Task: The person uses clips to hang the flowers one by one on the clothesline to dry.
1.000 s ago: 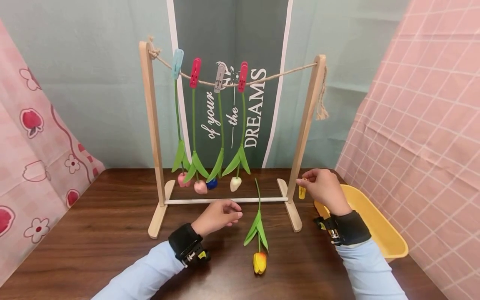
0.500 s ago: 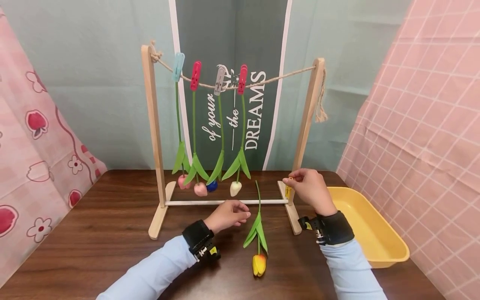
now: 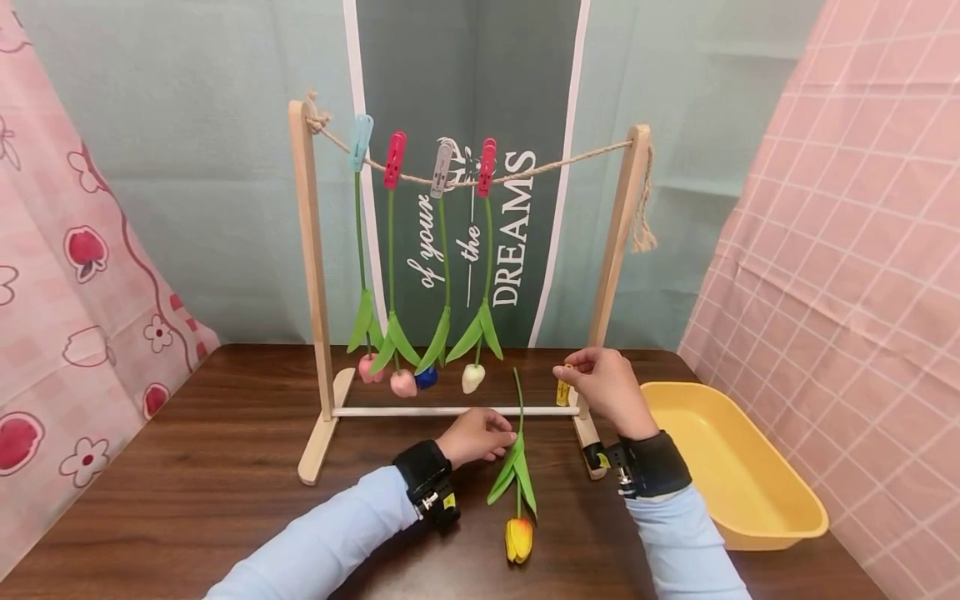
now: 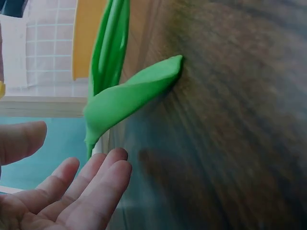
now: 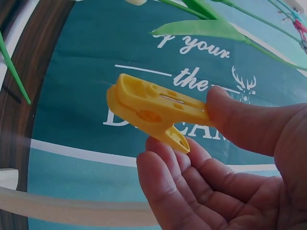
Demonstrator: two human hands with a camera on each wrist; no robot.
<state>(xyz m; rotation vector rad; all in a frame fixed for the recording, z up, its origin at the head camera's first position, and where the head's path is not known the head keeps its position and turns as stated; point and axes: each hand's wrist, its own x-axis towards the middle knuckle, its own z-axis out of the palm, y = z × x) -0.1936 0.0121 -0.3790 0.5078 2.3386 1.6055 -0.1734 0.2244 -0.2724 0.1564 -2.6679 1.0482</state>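
An artificial tulip (image 3: 518,540) with a yellow-orange bloom lies on the table, its bloom towards me and its stem crossing the rack's white rod. My left hand (image 3: 476,435) is just left of its stem, near the top of the leaves. In the left wrist view the thumb and fingers are spread apart beside the green leaves (image 4: 112,108), with nothing held. Near the rack's right post, my right hand (image 3: 606,390) pinches a yellow clothespin (image 5: 153,108) by its handle ends, thumb on one and fingers on the other. The clothespin's jaws point away from the palm.
A wooden rack (image 3: 311,267) carries a rope (image 3: 573,158). Several tulips hang bloom-down from it by clothespins: light blue (image 3: 362,143), red (image 3: 394,160), grey (image 3: 442,169) and another red (image 3: 487,167). A yellow tray (image 3: 750,533) stands at the right.
My right hand has moved left with the yellow clothespin, from beside the tray to the right post. My left hand has moved right, up to the tulip's stem.
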